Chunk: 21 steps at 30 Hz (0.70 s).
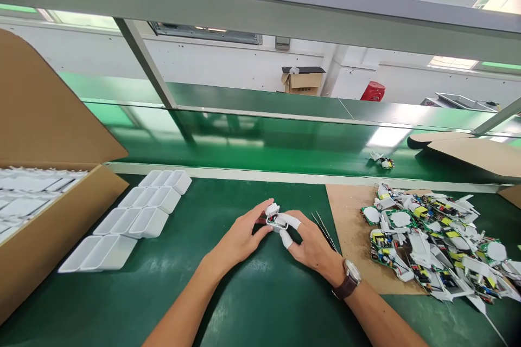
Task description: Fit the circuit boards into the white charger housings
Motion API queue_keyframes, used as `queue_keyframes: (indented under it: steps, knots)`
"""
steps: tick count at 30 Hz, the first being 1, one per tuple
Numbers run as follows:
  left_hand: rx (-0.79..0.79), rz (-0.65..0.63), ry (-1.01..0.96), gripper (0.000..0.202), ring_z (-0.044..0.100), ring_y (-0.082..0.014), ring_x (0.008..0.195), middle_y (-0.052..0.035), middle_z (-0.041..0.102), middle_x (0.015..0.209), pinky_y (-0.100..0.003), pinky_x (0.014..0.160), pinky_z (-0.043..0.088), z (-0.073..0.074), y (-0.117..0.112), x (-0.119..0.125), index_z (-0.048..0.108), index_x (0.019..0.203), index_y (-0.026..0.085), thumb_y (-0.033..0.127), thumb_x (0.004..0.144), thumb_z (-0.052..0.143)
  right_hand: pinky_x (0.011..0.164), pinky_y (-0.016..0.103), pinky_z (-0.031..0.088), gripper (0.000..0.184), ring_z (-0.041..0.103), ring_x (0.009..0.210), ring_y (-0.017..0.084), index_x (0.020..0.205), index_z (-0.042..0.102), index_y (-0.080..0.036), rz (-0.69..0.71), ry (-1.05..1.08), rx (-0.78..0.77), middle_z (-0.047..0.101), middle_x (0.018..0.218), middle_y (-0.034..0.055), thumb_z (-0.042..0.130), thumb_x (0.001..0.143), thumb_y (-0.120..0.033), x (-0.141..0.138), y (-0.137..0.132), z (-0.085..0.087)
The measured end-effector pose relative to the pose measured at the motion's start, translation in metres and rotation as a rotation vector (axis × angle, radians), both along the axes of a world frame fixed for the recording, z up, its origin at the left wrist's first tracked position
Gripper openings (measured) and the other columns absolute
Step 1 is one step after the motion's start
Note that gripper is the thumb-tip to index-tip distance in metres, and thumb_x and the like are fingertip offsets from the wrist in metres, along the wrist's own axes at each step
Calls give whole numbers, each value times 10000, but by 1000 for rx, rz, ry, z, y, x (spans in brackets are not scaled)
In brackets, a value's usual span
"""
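My left hand [243,236] and my right hand [310,244] meet over the green mat, both closed on one small white plastic charger housing [275,218] with a circuit board showing inside it. The right thumb and forefinger wear white finger cots, and a brown-strapped watch [350,277] sits on that wrist. Thin tweezers [324,230] lie on the mat just right of my right hand.
Rows of empty white housings [136,216] lie to the left beside an open cardboard box [49,227] of white parts. A heap of circuit boards [435,241] rests on cardboard at the right. A green conveyor belt [260,141] runs behind, carrying one loose board [382,161].
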<state>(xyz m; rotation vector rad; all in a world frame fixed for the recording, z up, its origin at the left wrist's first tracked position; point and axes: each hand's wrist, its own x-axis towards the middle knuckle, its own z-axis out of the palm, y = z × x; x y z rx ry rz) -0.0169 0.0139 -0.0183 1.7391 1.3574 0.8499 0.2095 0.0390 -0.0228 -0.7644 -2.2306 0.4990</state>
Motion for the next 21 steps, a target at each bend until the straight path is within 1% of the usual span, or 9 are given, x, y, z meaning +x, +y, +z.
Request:
queue_keyframes:
  steps: [3, 8, 11, 12, 14, 15, 17, 19, 21]
  knots:
    - [-11, -12, -5, 550, 717, -236, 1179, -31, 708, 1341, -440, 1077, 574, -1, 0, -1, 466, 1508, 321, 341, 974, 592, 994, 427, 601, 432, 669, 1147, 236, 1399, 540, -243, 29, -49, -18, 654, 1257, 113, 548, 982, -131, 1, -1, -2]
    - [-46, -37, -66, 598, 704, -236, 1189, -42, 691, 1350, -466, 1104, 550, -1, 0, 0, 426, 1533, 339, 320, 964, 608, 959, 412, 614, 431, 671, 1124, 236, 1394, 565, -246, 24, -28, -33, 631, 1287, 124, 551, 978, -137, 0, 0, -8]
    - [62, 9, -177, 649, 678, -234, 1213, -81, 640, 1407, -435, 1077, 563, 4, 1, -6, 447, 1512, 306, 306, 908, 686, 938, 385, 613, 480, 673, 1101, 224, 1405, 568, -258, 13, 25, -31, 637, 1272, 119, 526, 954, -99, -1, 1, -7]
    - [133, 57, -213, 565, 674, -240, 1206, -97, 637, 1398, -424, 1057, 570, 6, 2, -9, 534, 1431, 275, 312, 894, 702, 930, 377, 611, 493, 673, 1092, 220, 1406, 573, -265, -3, 53, -28, 644, 1253, 115, 515, 948, -90, -1, 2, -6]
    - [257, 189, -249, 269, 689, -251, 1137, -117, 686, 1285, -402, 993, 588, 11, 5, -20, 704, 1107, 212, 366, 886, 708, 906, 368, 607, 480, 673, 1064, 215, 1385, 603, -275, -52, 131, -42, 660, 1212, 105, 509, 947, -101, 0, 3, -4]
    - [284, 257, -246, 228, 702, -255, 1087, -119, 716, 1206, -397, 955, 596, 13, 7, -25, 728, 961, 198, 414, 899, 689, 888, 365, 606, 450, 674, 1036, 212, 1358, 629, -278, -78, 177, -70, 670, 1187, 99, 519, 950, -123, 0, 3, -4]
    - [257, 363, -219, 385, 713, -268, 1046, -122, 754, 1133, -408, 914, 604, 18, 11, -35, 764, 896, 197, 529, 956, 578, 841, 358, 605, 359, 674, 965, 207, 1274, 692, -272, -117, 285, -200, 690, 1148, 91, 565, 947, -197, 0, 5, -6]
    - [193, 428, -193, 561, 710, -283, 1095, -121, 762, 1187, -444, 942, 599, 19, 13, -40, 788, 1074, 208, 602, 1019, 393, 815, 365, 606, 285, 677, 907, 207, 1179, 739, -253, -134, 434, -429, 709, 1126, 90, 653, 910, -301, 0, 7, -7]
    - [172, 422, -174, 609, 694, -286, 1166, -116, 736, 1285, -470, 1001, 581, 17, 12, -36, 748, 1232, 218, 617, 1037, 332, 807, 385, 607, 323, 691, 892, 221, 1119, 753, -228, -134, 606, -705, 731, 1098, 92, 746, 846, -400, -1, 8, -6]
